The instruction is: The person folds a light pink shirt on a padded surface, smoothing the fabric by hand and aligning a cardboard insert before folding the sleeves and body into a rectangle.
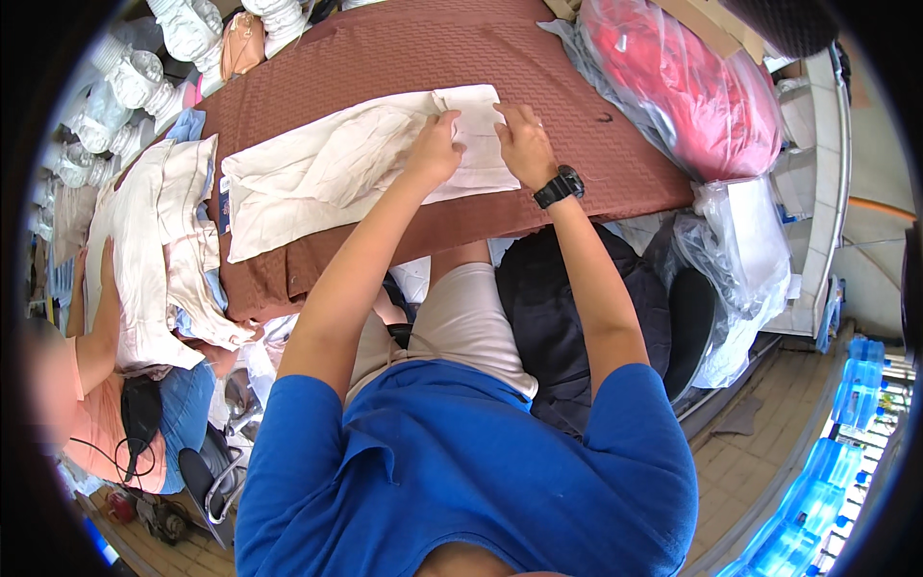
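A cream garment [327, 159] lies folded in a long strip across the brown-covered table [404, 60], its kind hard to tell. A dark blue tag [224, 206] shows at its left end. My left hand [437, 149] rests on the garment near its right end, fingers curled in and closed on the cloth beside a raised crease. Just past it, my right hand [525, 144], with a black watch on the wrist, lies at the garment's right edge. Its fingers are stretched out and touch the edge of the cloth.
At the left a co-worker's hand [104, 274] touches a pile of cream garments [163, 216]. White wrapped bundles [135, 77] stand beyond. A plastic-wrapped red bundle [683, 91] sits at the table's right end. A black bag [567, 308] is beside my leg; blue water bottles [812, 490] stand at right.
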A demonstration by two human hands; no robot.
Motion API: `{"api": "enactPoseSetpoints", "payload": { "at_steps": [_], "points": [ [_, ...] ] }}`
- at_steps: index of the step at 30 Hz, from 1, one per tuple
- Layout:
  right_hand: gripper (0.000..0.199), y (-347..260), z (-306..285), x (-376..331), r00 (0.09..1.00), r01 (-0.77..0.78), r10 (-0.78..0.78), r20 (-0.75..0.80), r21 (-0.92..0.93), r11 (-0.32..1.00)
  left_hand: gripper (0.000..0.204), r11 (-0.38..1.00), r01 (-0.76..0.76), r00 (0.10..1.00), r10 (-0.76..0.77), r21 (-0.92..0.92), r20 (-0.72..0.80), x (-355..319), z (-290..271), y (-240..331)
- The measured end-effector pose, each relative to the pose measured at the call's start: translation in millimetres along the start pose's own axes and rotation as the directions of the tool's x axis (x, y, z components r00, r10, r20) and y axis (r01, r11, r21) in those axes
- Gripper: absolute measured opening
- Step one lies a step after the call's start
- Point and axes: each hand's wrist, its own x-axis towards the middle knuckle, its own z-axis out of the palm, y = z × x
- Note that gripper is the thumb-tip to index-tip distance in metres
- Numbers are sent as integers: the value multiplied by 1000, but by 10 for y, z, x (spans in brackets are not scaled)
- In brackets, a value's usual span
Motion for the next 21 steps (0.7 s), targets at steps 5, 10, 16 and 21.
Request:
{"api": "enactPoseSetpoints", "payload": {
  "at_steps": [5, 10, 16, 21],
  "points": [
    [40, -38, 231, 14, 997, 72, -73, -4, -124, 990, 55, 886, -79, 992, 115, 456, -52, -25, -138, 248],
    [43, 93, 586, -86, 986, 157, -135, 99, -258, 953, 60, 786, -199, 936, 329, 586, -123, -45, 237, -406],
    [49, 244, 557, 101, 995, -66, 79, 59, -198, 978, 66, 819, -207, 942, 314, 536, -117, -32, 280, -520],
    [45, 187, 290, 242, 815, -501, 536, 220, -197, 843, 52, 963, -201, 978, 207, 178, -16, -37, -34, 27]
  ]
}}
